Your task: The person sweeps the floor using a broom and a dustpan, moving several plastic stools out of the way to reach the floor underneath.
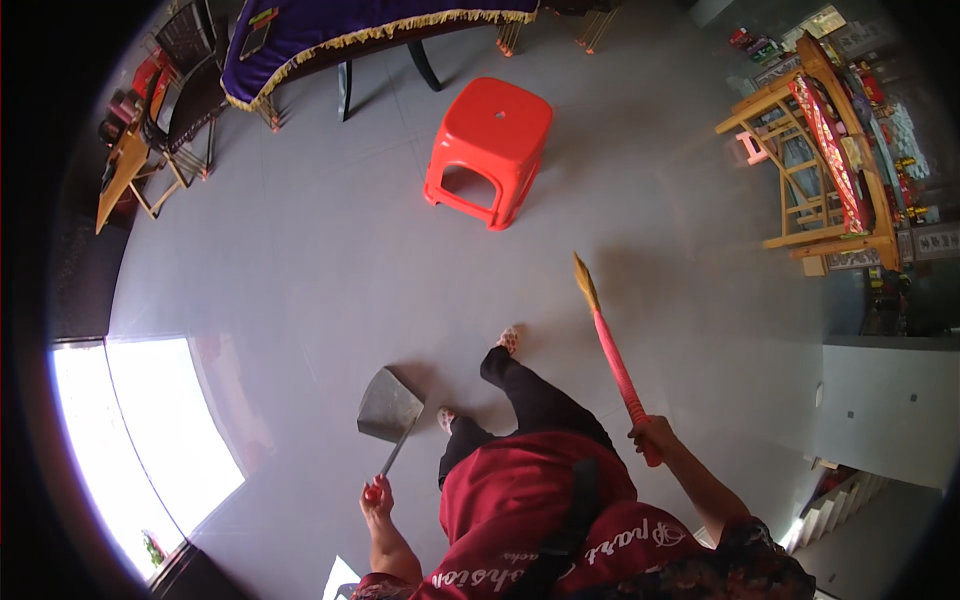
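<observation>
My left hand (377, 498) grips the red-tipped end of a long-handled dustpan (391, 403). Its grey scoop hangs at or just above the floor, to the left of my feet; contact with the floor is hard to tell. On the other side, my right hand (653, 439) is closed around the pink handle of a broom (618, 361). The broom's yellowish bristles point forward, away from me, and seem raised off the floor. Ahead of me, beyond both tools, a red plastic stool (494, 127) stands upright on the grey floor (315, 247).
A table under a purple, gold-fringed cloth (337, 26) stands at the far side. A dark chair (191, 112) and a small wooden table (124, 176) are at left. Wooden furniture (814, 161) is at right, with stairs (836, 510) lower right. A bright doorway (142, 427) opens at left.
</observation>
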{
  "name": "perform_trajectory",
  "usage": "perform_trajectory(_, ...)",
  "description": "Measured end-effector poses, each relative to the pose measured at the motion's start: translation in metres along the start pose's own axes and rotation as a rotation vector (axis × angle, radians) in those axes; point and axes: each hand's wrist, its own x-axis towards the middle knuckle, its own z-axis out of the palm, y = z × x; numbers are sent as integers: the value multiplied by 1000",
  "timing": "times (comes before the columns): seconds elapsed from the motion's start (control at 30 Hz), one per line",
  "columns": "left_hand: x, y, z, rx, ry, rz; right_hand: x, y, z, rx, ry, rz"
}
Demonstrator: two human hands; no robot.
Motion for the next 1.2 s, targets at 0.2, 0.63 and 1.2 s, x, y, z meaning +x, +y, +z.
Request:
perform_trajectory(0.2,-79,-29,29,655,414,412,37,-46,-56,121,38,49)
perform_trajectory(0.63,46,-171,265,1539,778,678,112,-166,-77,221,63,56)
perform_trajectory(1.2,206,-524,518,1540,45,242,172,-398,-105,-39,152,-45)
